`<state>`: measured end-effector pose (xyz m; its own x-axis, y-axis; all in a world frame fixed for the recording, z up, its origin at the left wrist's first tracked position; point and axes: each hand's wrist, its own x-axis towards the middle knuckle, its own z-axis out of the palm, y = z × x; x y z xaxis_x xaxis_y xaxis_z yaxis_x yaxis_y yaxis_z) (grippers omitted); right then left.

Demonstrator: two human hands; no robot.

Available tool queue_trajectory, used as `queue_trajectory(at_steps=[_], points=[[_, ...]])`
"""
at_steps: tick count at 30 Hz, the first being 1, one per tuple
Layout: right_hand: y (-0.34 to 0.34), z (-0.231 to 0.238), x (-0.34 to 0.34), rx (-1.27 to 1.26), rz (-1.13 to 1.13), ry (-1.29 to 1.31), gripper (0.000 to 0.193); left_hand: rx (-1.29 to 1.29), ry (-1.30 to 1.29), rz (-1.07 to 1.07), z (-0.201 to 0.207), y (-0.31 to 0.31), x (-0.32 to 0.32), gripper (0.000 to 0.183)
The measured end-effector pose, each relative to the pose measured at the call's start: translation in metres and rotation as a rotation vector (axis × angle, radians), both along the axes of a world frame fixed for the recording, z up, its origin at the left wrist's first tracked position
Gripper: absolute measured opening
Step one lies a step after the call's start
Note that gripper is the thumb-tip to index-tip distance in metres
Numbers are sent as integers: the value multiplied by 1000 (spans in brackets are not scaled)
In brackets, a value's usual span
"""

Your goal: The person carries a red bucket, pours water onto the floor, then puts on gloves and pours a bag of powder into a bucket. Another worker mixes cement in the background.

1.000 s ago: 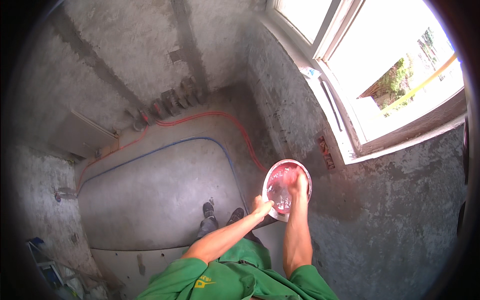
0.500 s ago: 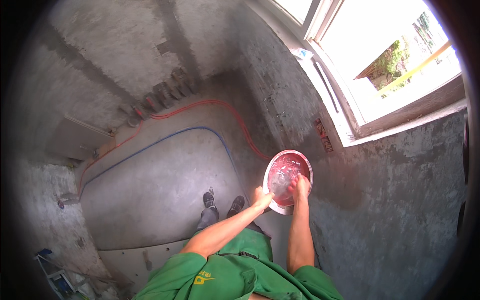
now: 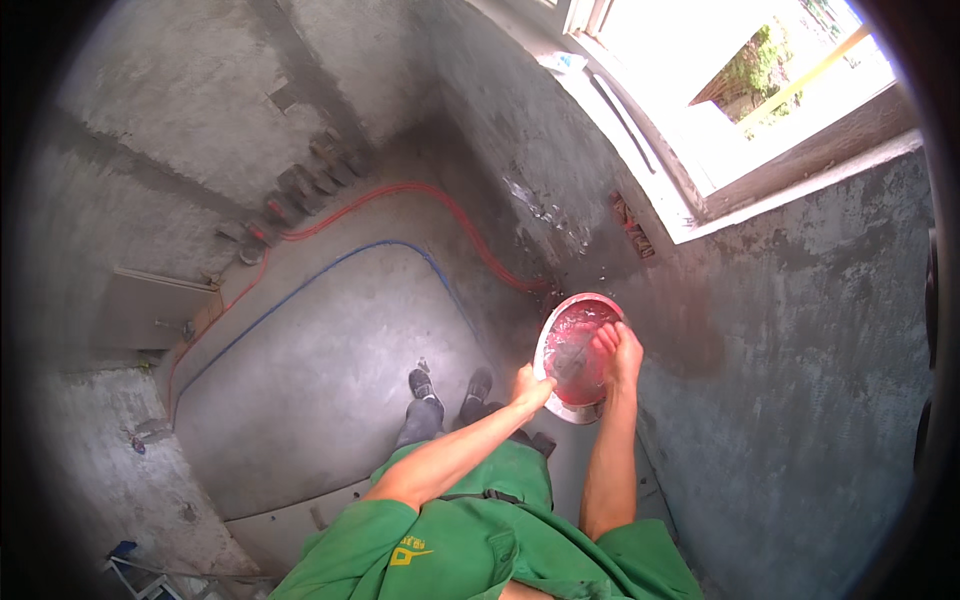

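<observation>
1. Looking straight down: a round red plastic bowl (image 3: 577, 355) with a pale rim is up at waist height, close to the grey rendered wall (image 3: 800, 400) beneath the window (image 3: 740, 90).
2. The left hand (image 3: 530, 385) is closed on the bowl's near-left rim, thumb side up, holding it off the floor.
3. The right hand (image 3: 618, 350) is inside the bowl at its right side, fingers curled over; whether it grips the tool is hard to make out.
4. A grey flat-bladed metal tool (image 3: 572, 360), probably a small trowel, lies across the bowl's wet reddish inside; its handle end is hidden under the right hand.
5. What fills the bowl is unclear: a glossy, smeared pinkish-grey coating, no more can be told.
6. Both bare forearms come up from the lower edge, out of a green work shirt (image 3: 470, 540) that the frame cuts off.
7. Below the bowl, two dark shoes (image 3: 450, 385) stand on the bare grey concrete floor (image 3: 330, 370); the legs are mostly hidden by the left arm and shirt.
8. A red hose (image 3: 440, 205) and a blue hose (image 3: 330, 270) curve across the floor; the red one runs out of sight behind the bowl.
9. The window is blown out white, with only some greenery visible outside.
10. Bottom-left, a blue-and-white object (image 3: 125, 560) is cut off by the dark fisheye rim.
</observation>
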<state>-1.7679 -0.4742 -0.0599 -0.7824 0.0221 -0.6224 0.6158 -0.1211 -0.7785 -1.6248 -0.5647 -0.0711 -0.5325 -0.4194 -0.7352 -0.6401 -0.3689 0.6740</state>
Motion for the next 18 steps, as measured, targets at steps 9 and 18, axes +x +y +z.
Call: queue_trajectory(at_steps=[9,18], points=[[4,-4,13,-207,-39,-133,19,15,-14,-76,-11,21,14,37],[16,57,3,-54,126,199,29,8,-7,-42,1,13,13,42]])
